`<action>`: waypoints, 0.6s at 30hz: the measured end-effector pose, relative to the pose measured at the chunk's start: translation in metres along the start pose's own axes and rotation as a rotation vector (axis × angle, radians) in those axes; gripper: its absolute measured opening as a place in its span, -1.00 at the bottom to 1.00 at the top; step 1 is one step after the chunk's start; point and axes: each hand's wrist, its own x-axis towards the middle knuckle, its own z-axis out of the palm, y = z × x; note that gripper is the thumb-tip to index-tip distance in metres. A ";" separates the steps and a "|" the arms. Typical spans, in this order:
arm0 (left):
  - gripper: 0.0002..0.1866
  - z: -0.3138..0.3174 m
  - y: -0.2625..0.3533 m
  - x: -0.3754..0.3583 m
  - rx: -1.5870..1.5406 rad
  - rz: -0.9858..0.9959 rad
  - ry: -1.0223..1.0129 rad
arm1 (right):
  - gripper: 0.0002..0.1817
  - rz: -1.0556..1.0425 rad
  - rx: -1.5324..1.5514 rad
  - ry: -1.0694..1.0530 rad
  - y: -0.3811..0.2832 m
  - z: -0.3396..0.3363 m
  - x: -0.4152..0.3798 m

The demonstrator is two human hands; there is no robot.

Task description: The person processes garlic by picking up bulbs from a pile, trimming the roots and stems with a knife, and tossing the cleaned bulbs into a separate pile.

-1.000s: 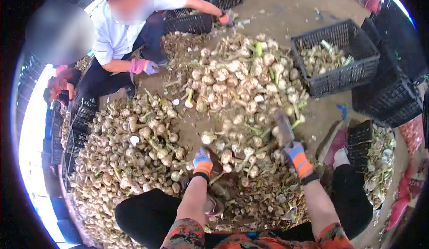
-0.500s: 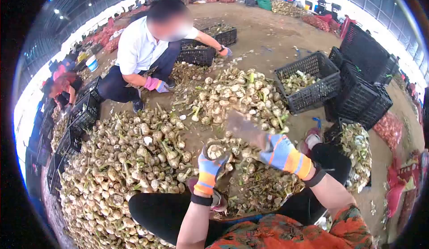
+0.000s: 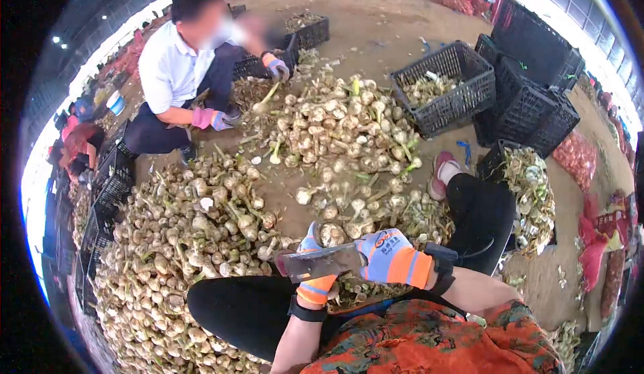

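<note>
The gloved right hand [image 3: 392, 258] grips a broad grey steel cleaver [image 3: 320, 262] level across the lap; the gloved left hand [image 3: 314, 266] apparently clasps a pale garlic bulb [image 3: 331, 234] behind it. Trimmed stalks litter the feet, yet the big heap of untrimmed garlic [image 3: 188, 240] remains.

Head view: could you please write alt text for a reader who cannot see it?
A seated person's right hand holds a cleaver across a garlic bulb gripped in the left hand. Garlic heaps surround them; a co-worker crouches near black crates.
</note>
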 end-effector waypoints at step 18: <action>-0.65 0.012 -0.036 0.010 -0.446 -0.219 -0.042 | -0.53 -0.055 0.180 -0.158 0.045 0.049 0.058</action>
